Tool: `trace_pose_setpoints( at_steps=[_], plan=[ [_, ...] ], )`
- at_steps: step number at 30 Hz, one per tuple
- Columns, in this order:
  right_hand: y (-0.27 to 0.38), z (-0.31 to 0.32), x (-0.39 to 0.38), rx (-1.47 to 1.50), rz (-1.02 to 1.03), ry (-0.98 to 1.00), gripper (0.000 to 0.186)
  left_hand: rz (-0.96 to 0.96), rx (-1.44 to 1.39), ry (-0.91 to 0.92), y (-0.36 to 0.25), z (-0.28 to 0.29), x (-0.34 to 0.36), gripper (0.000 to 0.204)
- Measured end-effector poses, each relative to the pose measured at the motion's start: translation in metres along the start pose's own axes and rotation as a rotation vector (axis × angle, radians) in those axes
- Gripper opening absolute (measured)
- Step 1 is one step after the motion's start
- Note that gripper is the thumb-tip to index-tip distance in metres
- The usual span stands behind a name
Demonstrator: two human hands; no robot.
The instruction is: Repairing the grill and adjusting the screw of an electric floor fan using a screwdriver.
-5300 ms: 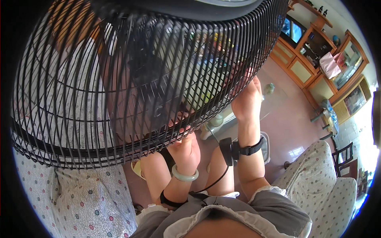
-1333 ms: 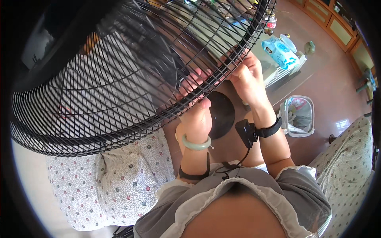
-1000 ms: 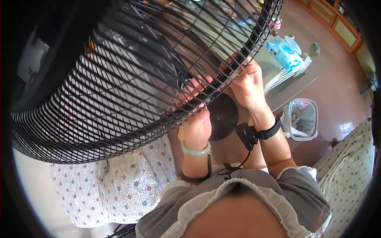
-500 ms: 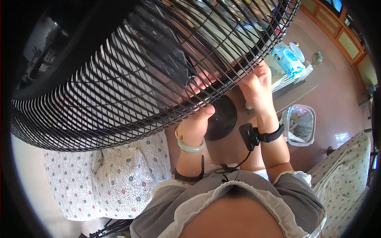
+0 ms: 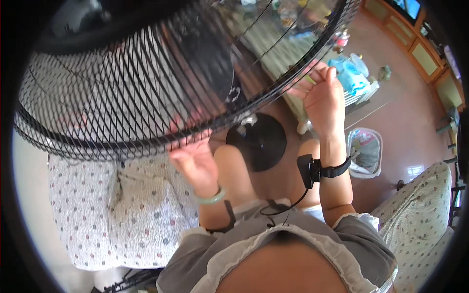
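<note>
A large black wire fan cage (image 5: 122,97) fills the upper left, with dark parts blurred behind its mesh. My left hand (image 5: 193,161), a pale green bangle at the wrist, cradles the cage's lower rim, fingers behind the wires and thumb spread outside. My right hand (image 5: 322,97) is at the rim farther right, fingertips against it and palm upturned; a black strapped device (image 5: 309,171) sits on that wrist. Below the cage, between my knees and the glass table, a round black base (image 5: 261,146) lies on the floor.
The glass-topped table (image 5: 371,100) holds a blue wipes pack (image 5: 351,73) and clutter. A lined bin (image 5: 364,151) stands beside it. Patterned-covered seats are at lower left (image 5: 83,210) and right (image 5: 415,205). A wooden cabinet (image 5: 400,29) with a screen runs along the upper right.
The cage's lower edge has shifted upward. My left hand has moved left along the rim, its thumb now spread away from it. My right hand has shifted slightly right, its fingers less curled.
</note>
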State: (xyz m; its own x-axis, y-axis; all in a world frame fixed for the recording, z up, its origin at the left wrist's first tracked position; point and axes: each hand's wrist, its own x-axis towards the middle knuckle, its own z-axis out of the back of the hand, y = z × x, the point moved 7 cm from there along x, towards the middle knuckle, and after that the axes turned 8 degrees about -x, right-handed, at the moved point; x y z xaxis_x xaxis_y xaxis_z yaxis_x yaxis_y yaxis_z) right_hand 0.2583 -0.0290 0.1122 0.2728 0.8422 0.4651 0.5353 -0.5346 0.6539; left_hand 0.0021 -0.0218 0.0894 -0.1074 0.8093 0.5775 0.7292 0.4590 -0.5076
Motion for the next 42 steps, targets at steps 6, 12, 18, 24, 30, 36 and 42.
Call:
trace_pose_setpoints(
  at_steps=[6,12,18,24,30,36,42],
  plan=[
    [0.052,0.019,0.069,-0.236,0.07,0.043,0.047,-0.132,0.054,0.078,-0.043,0.008,0.001,0.045],
    [0.071,0.004,0.071,-0.372,0.024,0.166,0.044,-0.125,0.211,-0.009,-0.053,0.011,0.013,0.041],
    [0.077,0.01,0.086,-0.512,-0.013,0.242,0.045,-0.116,0.268,-0.084,-0.057,0.013,0.027,0.05],
    [0.085,0.001,0.082,-0.631,-0.014,0.166,0.037,-0.079,0.191,-0.078,-0.059,0.024,0.024,0.039],
    [0.109,-0.005,0.106,-0.342,-0.023,0.162,0.038,0.018,0.076,0.001,-0.065,0.014,0.021,0.04],
    [0.126,-0.017,0.125,-0.574,-0.046,0.202,0.05,-0.015,0.228,-0.002,-0.086,0.008,0.033,0.031],
    [0.13,-0.016,0.136,-0.737,-0.114,0.337,0.063,0.002,0.223,-0.019,-0.085,0.011,0.04,0.028]
  ],
)
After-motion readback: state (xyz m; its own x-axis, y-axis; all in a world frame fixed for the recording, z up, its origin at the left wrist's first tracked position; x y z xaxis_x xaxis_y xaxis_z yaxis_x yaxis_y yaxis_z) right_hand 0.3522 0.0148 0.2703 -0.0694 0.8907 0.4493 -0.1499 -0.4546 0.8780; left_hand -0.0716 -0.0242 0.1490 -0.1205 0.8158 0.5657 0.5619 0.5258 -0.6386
